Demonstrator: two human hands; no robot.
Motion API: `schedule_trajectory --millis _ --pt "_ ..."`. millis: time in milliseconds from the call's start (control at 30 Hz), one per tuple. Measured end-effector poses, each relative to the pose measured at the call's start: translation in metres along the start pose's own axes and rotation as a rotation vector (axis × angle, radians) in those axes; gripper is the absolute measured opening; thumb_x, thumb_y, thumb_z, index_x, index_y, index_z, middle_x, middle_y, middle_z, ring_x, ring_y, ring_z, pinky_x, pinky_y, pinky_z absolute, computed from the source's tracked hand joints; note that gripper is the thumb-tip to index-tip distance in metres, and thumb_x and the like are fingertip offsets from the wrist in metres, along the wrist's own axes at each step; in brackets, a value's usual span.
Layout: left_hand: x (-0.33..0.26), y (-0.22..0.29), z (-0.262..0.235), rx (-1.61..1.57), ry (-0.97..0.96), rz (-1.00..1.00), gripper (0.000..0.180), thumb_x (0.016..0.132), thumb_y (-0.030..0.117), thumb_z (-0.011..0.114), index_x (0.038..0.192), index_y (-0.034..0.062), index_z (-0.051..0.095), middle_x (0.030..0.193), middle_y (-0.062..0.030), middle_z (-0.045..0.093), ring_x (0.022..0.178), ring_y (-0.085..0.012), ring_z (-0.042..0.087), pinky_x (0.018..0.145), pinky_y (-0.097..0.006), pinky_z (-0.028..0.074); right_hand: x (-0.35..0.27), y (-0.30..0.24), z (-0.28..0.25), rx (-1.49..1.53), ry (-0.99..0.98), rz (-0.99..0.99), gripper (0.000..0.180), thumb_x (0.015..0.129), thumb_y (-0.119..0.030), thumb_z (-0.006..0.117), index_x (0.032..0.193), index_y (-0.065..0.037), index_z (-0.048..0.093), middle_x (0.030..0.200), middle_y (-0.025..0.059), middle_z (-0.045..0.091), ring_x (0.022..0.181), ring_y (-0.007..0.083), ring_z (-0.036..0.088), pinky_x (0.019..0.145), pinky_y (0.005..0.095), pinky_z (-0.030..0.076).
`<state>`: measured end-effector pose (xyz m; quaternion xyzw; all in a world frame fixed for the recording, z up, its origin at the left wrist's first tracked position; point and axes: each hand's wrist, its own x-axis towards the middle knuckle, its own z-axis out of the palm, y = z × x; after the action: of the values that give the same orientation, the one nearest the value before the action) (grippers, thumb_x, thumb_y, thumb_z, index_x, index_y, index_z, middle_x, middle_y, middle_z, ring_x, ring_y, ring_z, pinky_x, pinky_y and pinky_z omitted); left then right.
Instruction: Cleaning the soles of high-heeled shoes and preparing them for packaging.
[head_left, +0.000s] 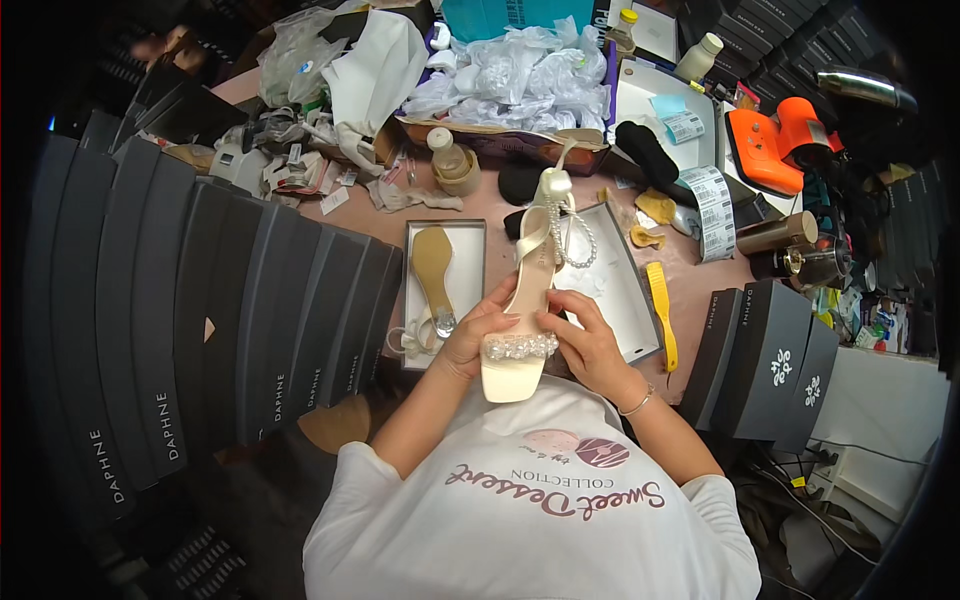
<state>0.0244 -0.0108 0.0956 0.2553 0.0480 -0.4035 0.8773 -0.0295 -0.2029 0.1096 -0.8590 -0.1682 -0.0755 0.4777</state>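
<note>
My left hand (478, 332) and my right hand (588, 345) hold a cream high-heeled sandal (530, 300) between them, one on each side of its insole. Its square toe points toward me, and the heel end is farther away. Large pearls cover the toe strap; a string of small pearls (592, 240) hangs at the ankle part. The fingers of both hands are closed on the shoe. To the left, another sandal (433, 265) lies sole up in an open shoebox (485, 235). Behind the held sandal and my right hand sits an open white-lined box part (628, 310), partly covered.
Grey shoeboxes stand in a long row (190, 320) at left, with several more (765, 360) at right. A yellow brush (659, 315) lies beside the box. Farther back are a carton of clear plastic bags (520, 80), a glue bottle (447, 160), a label strip (710, 210) and an orange device (765, 150).
</note>
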Motion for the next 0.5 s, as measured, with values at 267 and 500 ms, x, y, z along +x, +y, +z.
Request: schedule_trajectory --millis 267,500 --pt "0.007 0.021 0.0 0.64 -0.059 0.111 0.067 0.084 0.0 0.058 0.144 0.0021 0.03 0.135 -0.0106 0.047 0.12 -0.0163 0.049 0.101 -0.03 0.038 0.014 0.04 -0.021 1.046 0.453 0.413 0.06 0.097 -0.038 0.05 0.138 0.001 0.033 0.127 0.0107 0.05 0.115 0.0193 0.051 0.089 0.0335 0.047" --pt "0.003 0.018 0.005 0.764 -0.055 0.027 0.06 0.085 -0.003 0.056 0.141 -0.0019 0.036 0.136 -0.0094 0.046 0.123 -0.0149 0.044 0.104 -0.029 0.034 0.034 0.044 -0.047 0.838 0.209 0.417 0.07 0.087 -0.034 0.067 0.138 0.0 0.033 0.118 0.0117 0.059 0.106 0.0176 0.059 0.089 0.0298 0.047"
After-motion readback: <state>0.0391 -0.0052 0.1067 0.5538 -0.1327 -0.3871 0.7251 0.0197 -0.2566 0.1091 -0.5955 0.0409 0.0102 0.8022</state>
